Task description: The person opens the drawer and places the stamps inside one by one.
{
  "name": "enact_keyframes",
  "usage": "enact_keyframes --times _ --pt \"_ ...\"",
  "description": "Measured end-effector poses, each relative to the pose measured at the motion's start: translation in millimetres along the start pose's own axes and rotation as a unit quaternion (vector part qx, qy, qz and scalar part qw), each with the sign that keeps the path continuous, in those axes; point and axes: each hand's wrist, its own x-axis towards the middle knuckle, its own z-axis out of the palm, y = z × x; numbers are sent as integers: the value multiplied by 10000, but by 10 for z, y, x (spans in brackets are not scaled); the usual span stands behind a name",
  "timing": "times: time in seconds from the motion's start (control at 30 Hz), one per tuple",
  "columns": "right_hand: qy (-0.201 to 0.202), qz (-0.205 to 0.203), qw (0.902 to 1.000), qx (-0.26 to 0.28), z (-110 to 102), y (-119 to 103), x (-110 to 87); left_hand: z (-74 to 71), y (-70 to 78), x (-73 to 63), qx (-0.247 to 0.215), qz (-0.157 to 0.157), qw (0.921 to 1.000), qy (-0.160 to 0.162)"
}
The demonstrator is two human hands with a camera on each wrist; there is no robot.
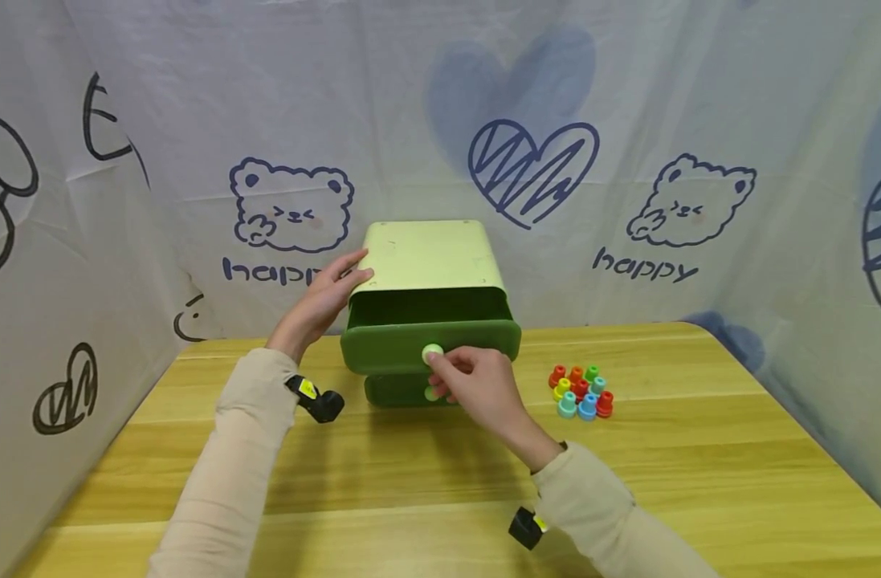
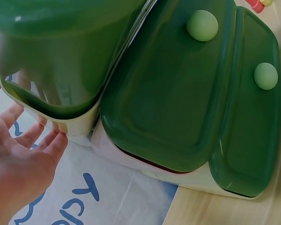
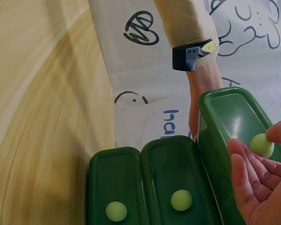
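Observation:
A small cabinet [image 1: 429,253] with a pale yellow-green shell and dark green drawers stands on the table. Its top drawer [image 1: 382,347] is pulled partly out, and no contents show in the visible part of its inside. My right hand [image 1: 483,389] pinches that drawer's round pale green knob [image 3: 262,145] between thumb and fingers. On the cabinet's left side lies my left hand [image 1: 324,297], its fingers extended along the upper edge. Two lower drawers appear closed in the right wrist view, each with a knob [image 3: 181,200]. The right hand partly hides them in the head view.
Several small coloured pegs [image 1: 581,392] in red, yellow, green and blue stand grouped on the wooden table [image 1: 671,466], right of the cabinet. A white cloth [image 1: 411,120] printed with bears and hearts hangs behind and along both sides.

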Motion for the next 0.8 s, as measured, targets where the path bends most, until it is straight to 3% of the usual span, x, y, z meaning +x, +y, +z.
enact_keyframes --times 0.33,0.8 --pt "-65 -5 10000 45 -9 -22 -84 -4 -48 19 -94 60 9999 107" --pt "-134 -21 9999 -26 7 -86 -232 -9 -40 22 -138 30 9999 -33"
